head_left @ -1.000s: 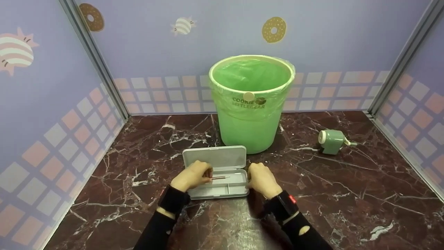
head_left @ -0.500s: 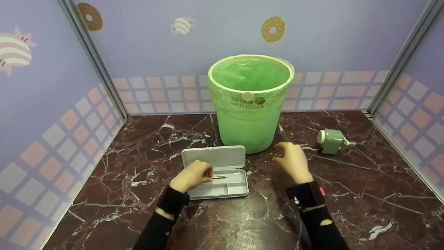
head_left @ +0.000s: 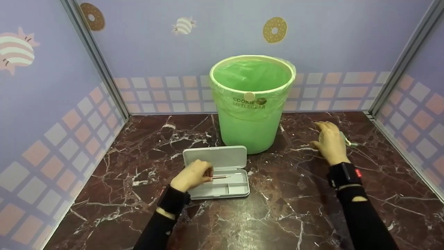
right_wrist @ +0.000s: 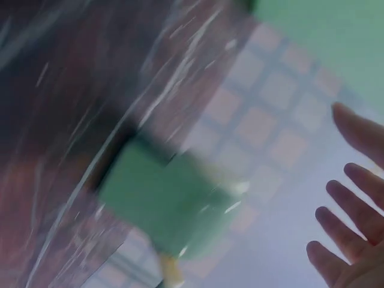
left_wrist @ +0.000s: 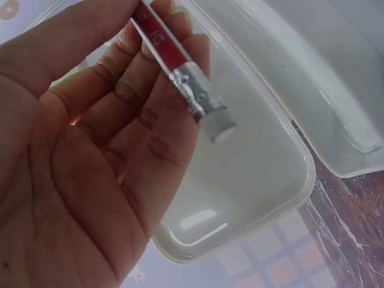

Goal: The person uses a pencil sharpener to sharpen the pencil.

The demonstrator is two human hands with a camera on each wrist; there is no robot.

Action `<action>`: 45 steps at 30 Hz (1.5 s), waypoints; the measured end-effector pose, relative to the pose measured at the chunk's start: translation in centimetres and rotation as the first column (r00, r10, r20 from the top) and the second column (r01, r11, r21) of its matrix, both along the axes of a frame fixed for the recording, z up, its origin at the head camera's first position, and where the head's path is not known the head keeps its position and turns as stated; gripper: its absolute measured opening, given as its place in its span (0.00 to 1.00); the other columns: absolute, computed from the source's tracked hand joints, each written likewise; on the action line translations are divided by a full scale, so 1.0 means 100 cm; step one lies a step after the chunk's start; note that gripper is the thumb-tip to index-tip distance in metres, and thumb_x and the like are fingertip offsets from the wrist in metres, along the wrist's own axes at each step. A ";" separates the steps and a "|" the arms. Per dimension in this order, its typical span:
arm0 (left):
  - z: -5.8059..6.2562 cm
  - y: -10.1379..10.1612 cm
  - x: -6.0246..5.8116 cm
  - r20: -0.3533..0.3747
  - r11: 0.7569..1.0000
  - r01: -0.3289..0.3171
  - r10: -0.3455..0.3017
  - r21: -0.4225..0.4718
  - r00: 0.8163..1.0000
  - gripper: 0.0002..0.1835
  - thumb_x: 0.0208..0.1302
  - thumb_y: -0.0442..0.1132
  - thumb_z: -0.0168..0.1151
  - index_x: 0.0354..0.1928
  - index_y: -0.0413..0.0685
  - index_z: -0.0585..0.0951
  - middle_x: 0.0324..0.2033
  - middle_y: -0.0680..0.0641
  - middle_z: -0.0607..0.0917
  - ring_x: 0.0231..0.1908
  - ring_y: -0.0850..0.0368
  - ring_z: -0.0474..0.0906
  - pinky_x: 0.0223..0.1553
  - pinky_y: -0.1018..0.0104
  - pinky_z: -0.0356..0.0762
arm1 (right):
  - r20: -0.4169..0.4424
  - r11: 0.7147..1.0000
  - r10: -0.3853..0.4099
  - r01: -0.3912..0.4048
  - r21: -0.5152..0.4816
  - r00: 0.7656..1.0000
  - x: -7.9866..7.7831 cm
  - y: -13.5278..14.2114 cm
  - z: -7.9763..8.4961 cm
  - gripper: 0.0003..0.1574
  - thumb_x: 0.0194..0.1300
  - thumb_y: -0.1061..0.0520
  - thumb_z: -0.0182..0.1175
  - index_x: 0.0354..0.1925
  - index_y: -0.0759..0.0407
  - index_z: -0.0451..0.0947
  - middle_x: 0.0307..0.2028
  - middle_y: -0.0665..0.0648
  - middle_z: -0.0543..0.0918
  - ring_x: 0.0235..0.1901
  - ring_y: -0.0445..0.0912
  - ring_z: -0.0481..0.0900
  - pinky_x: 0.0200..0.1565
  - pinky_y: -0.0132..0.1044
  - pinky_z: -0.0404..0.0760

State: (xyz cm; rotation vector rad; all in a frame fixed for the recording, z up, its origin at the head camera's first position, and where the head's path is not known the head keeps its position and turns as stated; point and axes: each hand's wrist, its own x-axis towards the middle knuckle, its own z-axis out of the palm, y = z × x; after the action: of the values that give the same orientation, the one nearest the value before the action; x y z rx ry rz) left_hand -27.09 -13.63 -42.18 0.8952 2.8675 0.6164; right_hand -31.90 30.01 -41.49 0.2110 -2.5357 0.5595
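My left hand (head_left: 193, 174) pinches a red pencil (left_wrist: 161, 43) between thumb and fingers. Its silver ferrule and white eraser end show in the left wrist view, and its tip points right in the head view. Below that hand sits an opened light grey pencil case (head_left: 215, 157), lid tilted back, with a tray split into compartments. My right hand (head_left: 332, 144) is over at the right, fingers spread and holding nothing. It overlaps a green crank pencil sharpener (right_wrist: 171, 195) in the head view, hiding most of it; the right wrist view shows the sharpener slightly blurred, apart from the fingers.
Behind the pencil case stands a tall green bin (head_left: 248, 128) with a clear liner. The dark red marbled tabletop (head_left: 263, 222) is bounded by patterned purple panels (head_left: 166, 52) at the back and both sides.
My right hand has left the pencil case's right edge and moved right and away from me to the sharpener, its fingers spreading. The left hand and pencil have stayed in place.
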 end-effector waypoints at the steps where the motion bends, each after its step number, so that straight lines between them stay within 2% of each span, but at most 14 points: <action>1: 0.000 0.000 0.000 -0.001 1.000 -0.001 0.001 0.001 1.000 0.06 0.55 0.32 0.71 0.29 0.40 0.81 0.24 0.46 0.84 0.24 0.59 0.75 0.30 0.66 0.79 | 0.000 1.000 0.001 -0.001 0.019 1.000 -0.002 0.007 -0.001 0.44 0.42 0.69 0.75 0.59 0.74 0.72 0.57 0.76 0.75 0.61 0.70 0.68 0.67 0.61 0.65; 6: 0.000 -0.001 0.000 -0.003 1.000 -0.002 0.002 0.006 1.000 0.06 0.55 0.32 0.71 0.28 0.41 0.81 0.24 0.47 0.84 0.23 0.61 0.74 0.28 0.67 0.77 | 0.060 0.995 0.010 -0.016 0.100 0.998 -0.013 0.033 -0.007 0.48 0.41 0.69 0.76 0.61 0.76 0.69 0.58 0.80 0.73 0.60 0.73 0.67 0.65 0.64 0.64; 13: 0.001 -0.002 0.001 -0.004 1.000 0.003 -0.003 0.009 1.000 0.06 0.55 0.31 0.71 0.27 0.41 0.81 0.24 0.47 0.84 0.24 0.60 0.75 0.29 0.68 0.77 | 0.198 0.990 -0.002 -0.026 0.140 0.980 -0.024 0.055 -0.008 0.49 0.40 0.69 0.75 0.61 0.78 0.68 0.55 0.82 0.73 0.56 0.76 0.69 0.59 0.67 0.69; 18: 0.002 -0.002 0.001 -0.007 1.000 0.000 0.000 0.006 1.000 0.06 0.54 0.31 0.71 0.27 0.41 0.81 0.24 0.47 0.84 0.24 0.60 0.75 0.29 0.67 0.77 | 0.273 0.990 0.019 -0.057 0.129 0.962 -0.030 0.065 -0.010 0.44 0.39 0.69 0.73 0.56 0.80 0.70 0.49 0.83 0.76 0.49 0.76 0.74 0.52 0.67 0.73; 23: 0.002 -0.001 0.001 -0.014 1.000 0.000 0.000 0.001 1.000 0.06 0.55 0.32 0.71 0.28 0.41 0.81 0.25 0.47 0.85 0.25 0.59 0.76 0.31 0.65 0.79 | 0.307 0.989 0.042 -0.083 0.120 0.951 -0.032 0.070 -0.010 0.37 0.40 0.72 0.71 0.52 0.80 0.71 0.44 0.83 0.77 0.44 0.76 0.76 0.46 0.67 0.75; 30: 0.003 -0.001 0.001 -0.005 1.000 -0.018 0.018 -0.003 1.000 0.05 0.55 0.32 0.71 0.29 0.41 0.82 0.26 0.46 0.85 0.26 0.57 0.78 0.33 0.63 0.81 | 0.359 0.984 0.056 -0.113 0.138 0.932 -0.034 0.071 -0.004 0.39 0.39 0.71 0.74 0.51 0.81 0.71 0.44 0.83 0.78 0.42 0.76 0.77 0.45 0.66 0.76; 38: 0.003 -0.002 0.002 -0.037 1.000 0.004 -0.004 0.001 0.999 0.06 0.56 0.33 0.71 0.27 0.42 0.81 0.23 0.47 0.84 0.23 0.61 0.73 0.27 0.69 0.74 | 0.376 0.971 0.096 -0.170 0.170 0.921 -0.027 0.063 -0.002 0.31 0.40 0.73 0.73 0.44 0.80 0.72 0.38 0.81 0.80 0.38 0.74 0.78 0.42 0.64 0.78; 45: 0.004 -0.003 0.002 -0.065 1.000 -0.005 0.005 0.000 0.998 0.06 0.55 0.33 0.71 0.27 0.42 0.82 0.22 0.47 0.83 0.23 0.60 0.73 0.27 0.67 0.74 | 0.375 0.971 0.132 -0.197 0.139 0.918 -0.009 0.038 -0.001 0.33 0.40 0.71 0.75 0.45 0.79 0.74 0.39 0.79 0.81 0.38 0.71 0.79 0.42 0.63 0.79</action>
State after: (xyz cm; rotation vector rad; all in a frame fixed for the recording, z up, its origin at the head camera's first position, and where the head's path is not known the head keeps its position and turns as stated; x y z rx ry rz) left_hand -26.84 -13.92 -41.82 0.9259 2.9281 0.5988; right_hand -32.77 33.86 -41.62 0.4243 -2.9520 0.4752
